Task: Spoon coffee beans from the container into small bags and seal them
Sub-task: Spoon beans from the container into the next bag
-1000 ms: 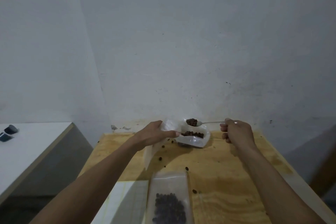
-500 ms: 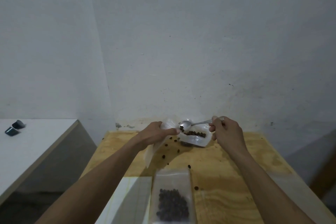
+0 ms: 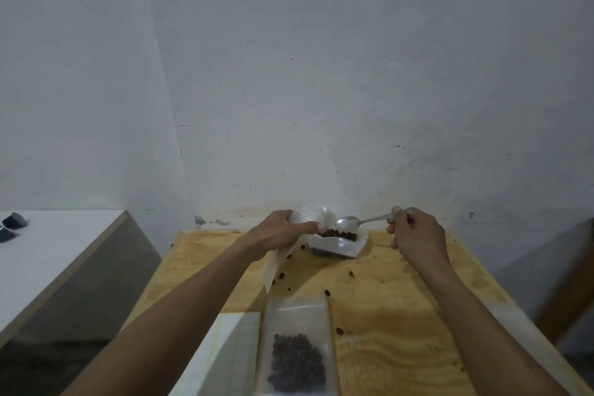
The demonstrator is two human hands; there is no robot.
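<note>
Both bare forearms reach forward. The left hand (image 3: pixel 283 230) is curled, thumb extended rightward, pinching a clear plastic bag (image 3: pixel 276 259) at its top. To its right, level with it, the right hand (image 3: pixel 416 235) is fisted around a metal spoon's handle (image 3: pixel 374 219).

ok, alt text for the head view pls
A right hand holds an empty spoon over a container of coffee beans; the left hand grips a small bag. A filled bag lies nearer on the plywood table.

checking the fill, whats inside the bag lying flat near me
A dark heap of coffee beans sits in the flat bag; its upper part looks empty. Its bottom edge is cut off by the frame.
</note>
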